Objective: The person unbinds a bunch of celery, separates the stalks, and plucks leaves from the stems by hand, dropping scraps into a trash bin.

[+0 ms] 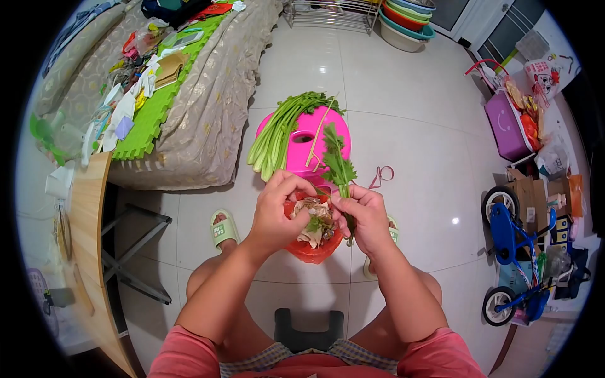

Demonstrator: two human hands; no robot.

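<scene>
My right hand [365,217] is closed around a leafy celery stalk [338,162], its leaves pointing away from me and its lower end below the fingers. Across from it, my left hand [277,211] is pinched, with a bit of green leaf at its fingertips. Both hands are over a red plastic bag [311,254] that holds pale scraps and some green leaves. Just beyond, a bunch of celery [272,142] lies on the left side of a pink stool [334,135]. One thin pale stem [319,135] rests across the stool's top.
A reddish tie [381,176] lies on the floor right of the stool. To the left are a covered bed [208,113] with a cluttered green mat and a wooden table [90,214]. A blue balance bike [504,242] and a purple bin [506,129] stand right. Stacked basins [403,39] are at the back.
</scene>
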